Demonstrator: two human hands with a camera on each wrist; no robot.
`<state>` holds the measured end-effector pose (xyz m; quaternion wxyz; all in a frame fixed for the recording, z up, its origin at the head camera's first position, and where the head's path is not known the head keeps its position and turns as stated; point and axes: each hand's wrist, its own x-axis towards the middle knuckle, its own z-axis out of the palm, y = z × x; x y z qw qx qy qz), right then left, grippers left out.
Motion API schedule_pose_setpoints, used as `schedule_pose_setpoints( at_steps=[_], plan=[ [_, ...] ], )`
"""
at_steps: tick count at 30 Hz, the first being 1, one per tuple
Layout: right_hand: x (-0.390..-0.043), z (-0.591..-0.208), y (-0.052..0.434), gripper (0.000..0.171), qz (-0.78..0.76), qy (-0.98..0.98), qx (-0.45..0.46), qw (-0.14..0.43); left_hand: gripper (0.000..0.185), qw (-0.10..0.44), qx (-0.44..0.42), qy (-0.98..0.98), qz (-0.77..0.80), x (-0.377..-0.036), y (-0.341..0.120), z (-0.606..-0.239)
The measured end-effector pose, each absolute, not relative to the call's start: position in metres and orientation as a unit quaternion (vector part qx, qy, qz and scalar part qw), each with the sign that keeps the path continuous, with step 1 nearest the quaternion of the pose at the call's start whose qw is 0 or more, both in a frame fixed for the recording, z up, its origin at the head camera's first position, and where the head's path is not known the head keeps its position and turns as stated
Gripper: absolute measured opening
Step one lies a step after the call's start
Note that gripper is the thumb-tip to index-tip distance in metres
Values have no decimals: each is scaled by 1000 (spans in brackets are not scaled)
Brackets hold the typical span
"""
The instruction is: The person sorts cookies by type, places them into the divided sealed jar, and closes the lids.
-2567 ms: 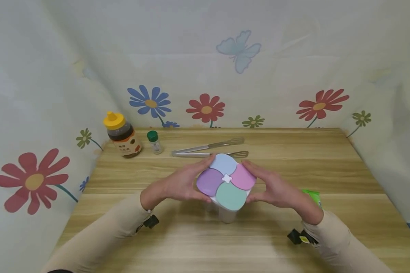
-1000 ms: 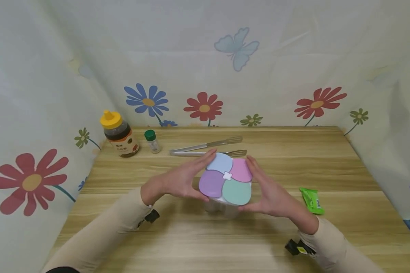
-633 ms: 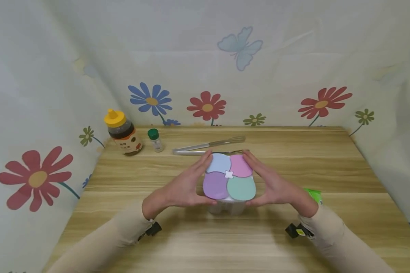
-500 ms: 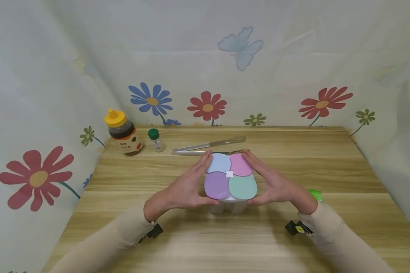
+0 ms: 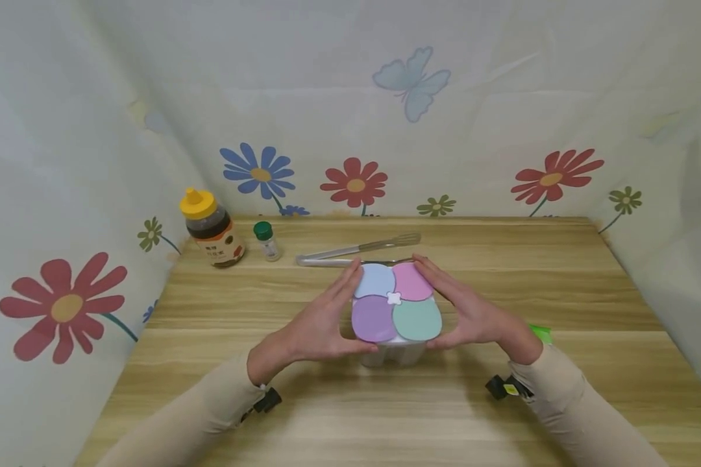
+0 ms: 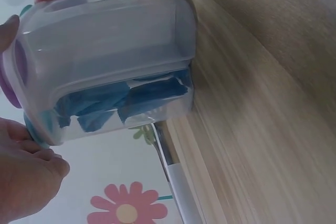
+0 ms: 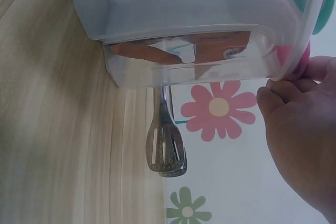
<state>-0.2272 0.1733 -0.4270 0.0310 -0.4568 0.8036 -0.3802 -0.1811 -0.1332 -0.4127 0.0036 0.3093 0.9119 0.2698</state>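
Observation:
A clear plastic storage box (image 5: pixel 407 355) with four petal-shaped lids stands on the table, squarely facing me. Its blue and pink lids are at the back, with the purple lid (image 5: pixel 374 319) and green lid (image 5: pixel 417 320) in front. My left hand (image 5: pixel 318 324) grips the left side near the rim, thumb in front and fingers behind. On the opposite side my right hand (image 5: pixel 470 316) holds the rim the same way. Through the clear walls, blue-printed wrappers (image 6: pixel 100 100) show in the left wrist view and a brown-orange wrapper (image 7: pixel 220 45) in the right wrist view.
Metal tongs (image 5: pixel 333 253) lie behind the box, one slotted end partly hidden. Farther left stand a yellow-capped bottle of dark syrup (image 5: pixel 217 237) and a small green-capped shaker (image 5: pixel 267 241). A green packet (image 5: pixel 542 333) pokes out beyond my right forearm. Flower-printed cloth (image 5: pixel 479 130) borders the wooden table.
Between my hands the box has turned from a diagonal stance to a square one, its front swinging rightward. Both hands keep hold of it. The green packet is again mostly covered by my right forearm.

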Motion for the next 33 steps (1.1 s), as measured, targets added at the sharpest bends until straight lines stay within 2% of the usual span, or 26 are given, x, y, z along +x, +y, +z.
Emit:
schedule_pose_setpoints(
  at_steps=[12,16,24,33],
  plan=[
    [-220,-426,183,131,-409,793,-451,41,125,15,310,919,244,-183,-133,-400],
    [-215,-430,192,123,-411,806,-423,56,124,5,323,923,209,-180,-132,-393],
    [-206,-445,215,95,-374,863,-339,19,108,-24,396,906,147,-173,-124,-378],
    [-199,-449,236,76,-316,909,-272,-15,93,-20,417,891,178,-168,-109,-374]
  ],
)
